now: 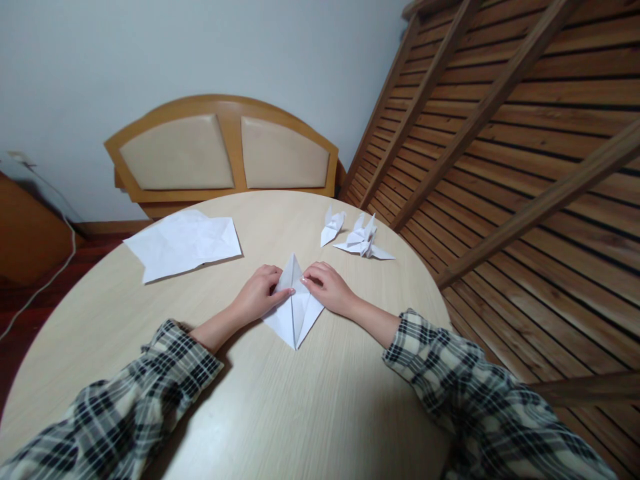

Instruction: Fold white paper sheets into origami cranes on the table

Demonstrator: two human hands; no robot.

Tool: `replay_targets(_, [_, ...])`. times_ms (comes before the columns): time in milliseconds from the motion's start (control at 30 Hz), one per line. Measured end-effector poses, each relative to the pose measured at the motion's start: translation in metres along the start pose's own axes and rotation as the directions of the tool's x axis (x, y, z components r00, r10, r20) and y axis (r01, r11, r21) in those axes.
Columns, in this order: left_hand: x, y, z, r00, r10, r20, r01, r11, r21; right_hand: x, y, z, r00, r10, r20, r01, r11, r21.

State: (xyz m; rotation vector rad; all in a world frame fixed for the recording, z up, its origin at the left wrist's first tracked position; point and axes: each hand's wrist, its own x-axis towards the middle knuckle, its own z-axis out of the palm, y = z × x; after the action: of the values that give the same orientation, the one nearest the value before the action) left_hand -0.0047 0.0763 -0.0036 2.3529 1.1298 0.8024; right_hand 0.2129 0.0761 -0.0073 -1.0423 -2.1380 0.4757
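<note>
A white sheet of paper folded into a diamond (296, 325) lies on the table in front of me, with a crease line running down its middle. My left hand (261, 292) grips its left edge, the thumb lying across the paper near the centre line. On the other side my right hand (330, 287) pinches the upper right edge between thumb and fingers. The fingertips of both hands are partly hidden behind or under the paper.
Folded paper cranes (364, 239) stand at the back right of the round table (240, 413), beside another folded paper piece (332, 227). Creased white sheets (187, 245) lie at the back left. A padded wooden headboard (230, 150) and a slatted wooden panel (500, 167) stand beyond.
</note>
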Motion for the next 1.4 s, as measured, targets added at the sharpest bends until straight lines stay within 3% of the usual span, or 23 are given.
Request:
replay_targets(400, [0.002,0.0,0.0,1.0,0.008,-0.029,-0.007,1.0,0.023,-0.002,0.001,0.002,0.996,0.037,-0.083,-0.026,0.992,0.127])
replay_targets(600, [0.001,-0.001,0.001,0.999,-0.008,-0.054,0.011,0.999,0.05,-0.003,0.0,0.0,1.0,-0.026,-0.002,0.026,0.999,0.029])
replay_targets(767, [-0.001,-0.008,0.005,0.987,-0.057,-0.152,0.063,0.997,0.035,-0.005,0.002,0.001,0.998,-0.034,0.044,0.035,0.999,-0.025])
replay_targets(900, [-0.002,-0.014,0.009,0.982,0.007,-0.188,0.015,0.993,0.113,-0.006,0.005,0.003,0.998,-0.02,0.065,0.025,0.997,-0.068])
replay_targets(1167, [-0.001,-0.011,0.013,0.986,0.145,-0.077,-0.109,0.93,0.351,-0.005,0.007,0.004,0.994,-0.01,0.108,0.024,0.992,-0.126])
replay_targets(1400, [-0.002,-0.007,0.011,0.994,0.108,0.027,-0.109,0.896,0.43,-0.004,0.005,0.002,0.992,-0.004,0.126,0.021,0.991,-0.134])
